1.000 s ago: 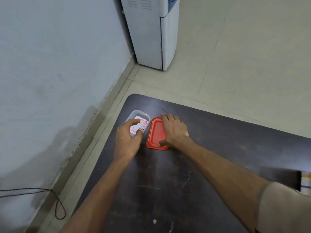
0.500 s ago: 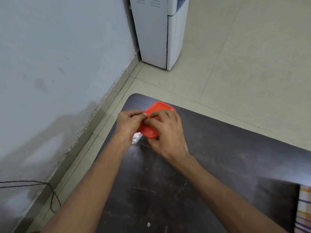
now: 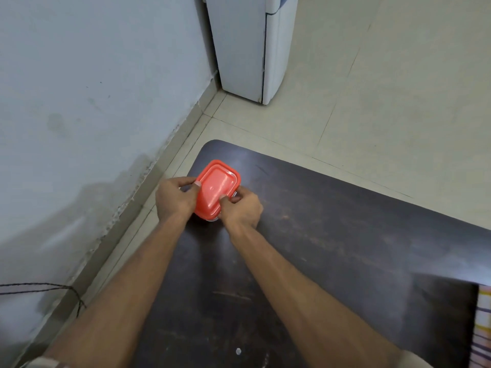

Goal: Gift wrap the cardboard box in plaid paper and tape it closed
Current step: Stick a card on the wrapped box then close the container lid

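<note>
A small clear plastic container with a red lid (image 3: pixel 218 188) sits near the far left corner of the dark table (image 3: pixel 332 235). My left hand (image 3: pixel 176 199) grips its left side, thumb on the lid's edge. My right hand (image 3: pixel 240 207) grips its right side, thumb pressing on the lid. The lid covers the container, so what is inside is hidden. A strip of plaid paper (image 3: pixel 484 328) shows at the right edge of the view. No cardboard box is in view.
A grey wall (image 3: pixel 93 102) runs along the left, close to the table's edge. A white appliance (image 3: pixel 247 49) stands on the tiled floor beyond the table. A black cord (image 3: pixel 53 290) hangs by the wall at lower left.
The red lid went from lying beside the open container to sitting on top of it. Both hands now hold the covered container from either side.
</note>
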